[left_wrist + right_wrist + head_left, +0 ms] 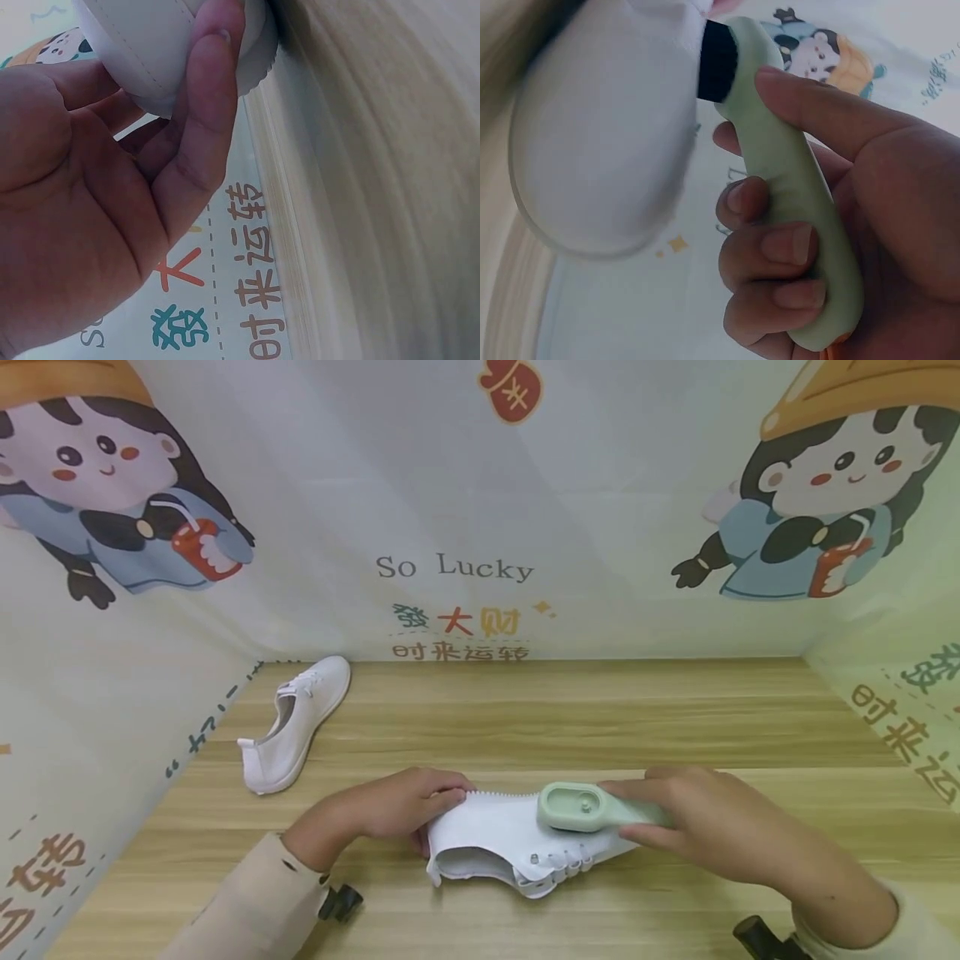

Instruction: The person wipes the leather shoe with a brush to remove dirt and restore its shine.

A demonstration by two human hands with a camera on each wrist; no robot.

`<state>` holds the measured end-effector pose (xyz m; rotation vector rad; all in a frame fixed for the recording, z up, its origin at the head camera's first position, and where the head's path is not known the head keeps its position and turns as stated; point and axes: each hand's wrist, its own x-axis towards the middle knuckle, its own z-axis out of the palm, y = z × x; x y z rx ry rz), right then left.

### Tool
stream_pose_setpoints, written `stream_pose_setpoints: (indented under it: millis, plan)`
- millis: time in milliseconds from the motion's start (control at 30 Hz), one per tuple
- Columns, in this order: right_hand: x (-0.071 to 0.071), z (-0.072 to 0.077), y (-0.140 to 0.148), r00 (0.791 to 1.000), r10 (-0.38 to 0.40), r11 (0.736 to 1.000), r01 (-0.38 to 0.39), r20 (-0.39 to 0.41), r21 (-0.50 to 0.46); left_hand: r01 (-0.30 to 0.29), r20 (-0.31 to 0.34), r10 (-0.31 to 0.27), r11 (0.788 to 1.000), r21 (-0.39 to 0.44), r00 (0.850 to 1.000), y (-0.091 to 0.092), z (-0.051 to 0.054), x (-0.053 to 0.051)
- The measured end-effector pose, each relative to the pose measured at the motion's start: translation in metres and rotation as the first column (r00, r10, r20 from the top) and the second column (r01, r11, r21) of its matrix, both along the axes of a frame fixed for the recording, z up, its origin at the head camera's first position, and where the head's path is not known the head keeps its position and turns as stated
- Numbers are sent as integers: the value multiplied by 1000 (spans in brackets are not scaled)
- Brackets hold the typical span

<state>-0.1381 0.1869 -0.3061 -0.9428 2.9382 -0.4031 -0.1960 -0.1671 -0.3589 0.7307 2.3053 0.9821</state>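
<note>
One wood-grain counter, two white sneakers, one pale green brush.
The held sneaker sits on the counter's near half, tipped on its side, sole edge toward the printed backdrop; the second sneaker rests well apart, far left. The left hand's grip curls round the heel; the right hand's grip wraps the brush handle, thumb on the neck. Since only the heel is held, a hard stroke could swing the toe round or pull the shoe loose. A stroke straying across the upper could snag the laces. From above, the brush head hides the dark bristles, so their contact might drift unnoticed onto the sole edge.
</note>
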Motion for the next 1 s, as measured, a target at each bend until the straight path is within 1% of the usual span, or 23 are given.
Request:
stream_pose_setpoints:
  millis: [133,267,367,467,567,700,800,1000]
  plan:
    - [0,3,3,999,-19,1000,18,32,8,1,10,-1,1000,7,1000,-1,0,1]
    - [2,2,-3,999,-18,1000,17,28,13,-3,-10,3,1000,-8,1000,0,1,1]
    - [3,-1,-11,1000,6,1000,-6,10,11,1,-18,-1,1000,-11,1000,1,2,0]
    - [4,-5,-21,999,32,999,-32,-5,13,4,-4,-4,1000,-6,1000,1,2,1]
    - [5,-9,-29,998,49,999,-49,-37,20,8,8,-8,1000,-5,1000,1,1,1]
    - [5,-12,-41,993,77,997,-75,-88,27,6,-11,-6,1000,-15,1000,2,2,0]
    - [5,-15,-50,989,99,995,-96,-111,30,1,-23,-1,1000,-16,1000,1,3,0]
    - [6,-20,-67,985,130,991,-125,-114,45,-4,31,3,1000,5,999,1,1,1]
